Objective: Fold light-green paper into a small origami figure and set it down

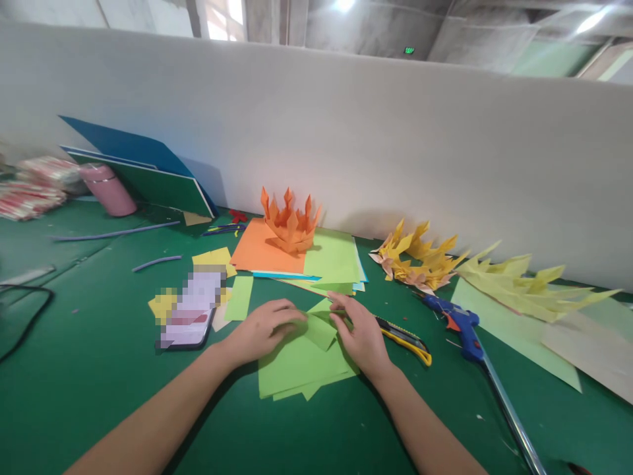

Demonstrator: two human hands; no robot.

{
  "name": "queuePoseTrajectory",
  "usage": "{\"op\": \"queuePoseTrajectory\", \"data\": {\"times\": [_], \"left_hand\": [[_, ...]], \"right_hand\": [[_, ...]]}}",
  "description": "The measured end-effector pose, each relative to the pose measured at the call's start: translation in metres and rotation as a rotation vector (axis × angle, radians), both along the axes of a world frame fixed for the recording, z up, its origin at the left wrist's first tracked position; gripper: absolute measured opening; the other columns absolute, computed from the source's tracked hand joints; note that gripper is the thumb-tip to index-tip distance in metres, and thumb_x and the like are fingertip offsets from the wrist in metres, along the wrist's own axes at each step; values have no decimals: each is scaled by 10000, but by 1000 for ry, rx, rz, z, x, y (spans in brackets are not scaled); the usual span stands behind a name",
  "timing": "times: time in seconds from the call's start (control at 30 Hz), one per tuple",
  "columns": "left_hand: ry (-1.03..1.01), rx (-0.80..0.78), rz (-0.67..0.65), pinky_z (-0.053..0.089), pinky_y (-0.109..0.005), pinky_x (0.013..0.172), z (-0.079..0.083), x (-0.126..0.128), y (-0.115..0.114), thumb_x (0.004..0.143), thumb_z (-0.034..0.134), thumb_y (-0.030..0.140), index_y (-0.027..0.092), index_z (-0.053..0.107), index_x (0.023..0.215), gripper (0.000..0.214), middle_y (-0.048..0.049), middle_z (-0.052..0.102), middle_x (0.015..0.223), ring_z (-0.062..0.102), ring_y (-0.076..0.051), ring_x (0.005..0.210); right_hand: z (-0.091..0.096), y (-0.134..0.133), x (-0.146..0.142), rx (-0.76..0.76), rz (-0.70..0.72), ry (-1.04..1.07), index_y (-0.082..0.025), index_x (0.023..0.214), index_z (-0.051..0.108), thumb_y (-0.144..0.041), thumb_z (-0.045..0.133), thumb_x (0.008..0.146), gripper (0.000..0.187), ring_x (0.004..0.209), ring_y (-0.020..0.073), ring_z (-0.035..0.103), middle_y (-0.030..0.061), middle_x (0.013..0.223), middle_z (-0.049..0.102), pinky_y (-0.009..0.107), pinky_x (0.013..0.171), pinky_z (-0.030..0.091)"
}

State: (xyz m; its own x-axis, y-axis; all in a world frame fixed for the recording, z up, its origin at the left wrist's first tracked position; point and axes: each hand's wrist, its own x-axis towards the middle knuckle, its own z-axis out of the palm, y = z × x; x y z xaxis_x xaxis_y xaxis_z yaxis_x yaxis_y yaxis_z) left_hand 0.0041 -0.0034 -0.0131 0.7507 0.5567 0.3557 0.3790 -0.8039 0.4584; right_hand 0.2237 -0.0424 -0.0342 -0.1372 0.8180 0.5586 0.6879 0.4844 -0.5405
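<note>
Lime-green and matte, the paper sheet [297, 369] lies on the desk [99, 396], its triangular fold pinched in the closed grip of left hand [262, 332] and right hand [364, 335]. A yellow utility knife [406, 340] lies just beside the right hand. Behind stands a spiky orange paper crown [290, 227].

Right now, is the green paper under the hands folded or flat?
Partly folded: left hand and right hand hold a raised flap of the green paper.

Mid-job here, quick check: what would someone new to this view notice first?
The spiky orange paper crown on an orange sheet mid-table stands out first, with yellow folded spikes to its right along the white partition. In front, the left hand and right hand pinch a fold in light green paper, a blue glue gun lying to their right.
</note>
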Motion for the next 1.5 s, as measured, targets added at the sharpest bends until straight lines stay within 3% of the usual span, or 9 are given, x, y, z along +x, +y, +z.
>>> {"op": "queuePoseTrajectory", "data": {"times": [0.2,0.37,0.6,0.87,1.0,1.1,1.2,1.33,1.5], "left_hand": [[-130,91,162,494,-302,764,4,-1,1,874,389,86,181,588,941,231,-73,607,942,588,-175,898],[-181,202,401,483,-292,736,11,-7,4,817,398,66,171,567,860,203,-70,594,904,585,-178,846],[22,324,621,446,-367,714,20,-28,19,707,376,27,176,519,705,206,-75,607,780,522,-231,751],[333,335,679,421,-425,887,11,-30,23,710,403,19,109,641,795,268,-196,520,1200,498,-322,1074],[459,133,653,453,-360,833,20,-20,10,736,354,-27,103,624,954,371,-153,591,1096,576,-250,952],[523,123,668,454,-384,812,20,-14,4,851,378,108,105,609,967,258,-148,617,1002,578,-270,924],[517,173,669,461,-394,776,16,-13,1,871,457,277,119,594,946,222,-144,611,969,576,-281,900],[479,237,701,468,-416,731,10,-14,2,837,526,308,97,570,966,251,-170,591,944,569,-311,876],[214,311,516,464,-380,792,9,-6,0,824,512,149,162,548,894,80,-109,579,974,566,-252,909]], "right_hand": [[0,1,1,30,-64,42,-197,956,549,-151,440,863,152,743,188,588,47,802,617,305,659,482],[1,2,2,122,-46,49,-201,848,527,-77,386,842,189,802,196,564,60,821,595,324,707,471],[2,2,1,158,-46,63,-204,880,553,-42,373,821,249,841,202,558,69,859,589,344,739,472],[2,3,1,168,-55,74,-200,886,571,-52,390,830,240,829,196,571,66,849,600,330,737,479],[3,2,0,173,-62,96,-199,876,577,-59,394,836,234,804,184,579,60,841,596,308,710,484],[5,1,0,173,-58,138,-200,841,585,-72,403,838,223,784,174,582,53,825,585,297,689,489],[6,2,0,139,-52,204,-198,773,594,-89,422,823,209,774,173,585,48,797,580,300,688,493],[5,4,3,57,-119,339,-189,729,619,-138,449,804,193,698,164,583,51,786,583,285,600,496],[1,7,5,-56,-195,598,-168,1046,620,-261,491,831,268,575,121,578,80,915,609,277,545,516]]}}
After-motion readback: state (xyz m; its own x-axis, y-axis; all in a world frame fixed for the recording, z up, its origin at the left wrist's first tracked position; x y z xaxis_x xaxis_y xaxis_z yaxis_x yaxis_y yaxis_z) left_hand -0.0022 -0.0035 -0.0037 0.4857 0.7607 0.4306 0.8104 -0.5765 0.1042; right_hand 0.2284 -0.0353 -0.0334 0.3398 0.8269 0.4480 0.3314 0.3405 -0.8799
